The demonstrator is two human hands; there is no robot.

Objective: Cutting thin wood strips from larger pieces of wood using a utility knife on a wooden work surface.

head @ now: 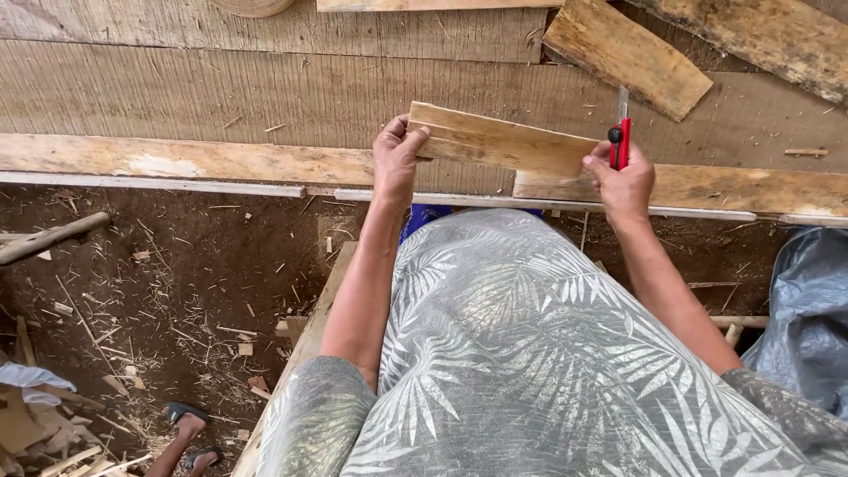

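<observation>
**Rough board held, knife at its end**

The left hand (395, 157) gripped one end of a flat, rough-grained board (499, 141), thumb on top and fingers curled beneath. The right hand (624, 179) was closed around a red knife (621, 132), its thin blade standing up just past the board's other end. Beyond both hands lay a weathered plank wall (265, 97); below them, dirt (177, 265) strewn with splinters.
</observation>
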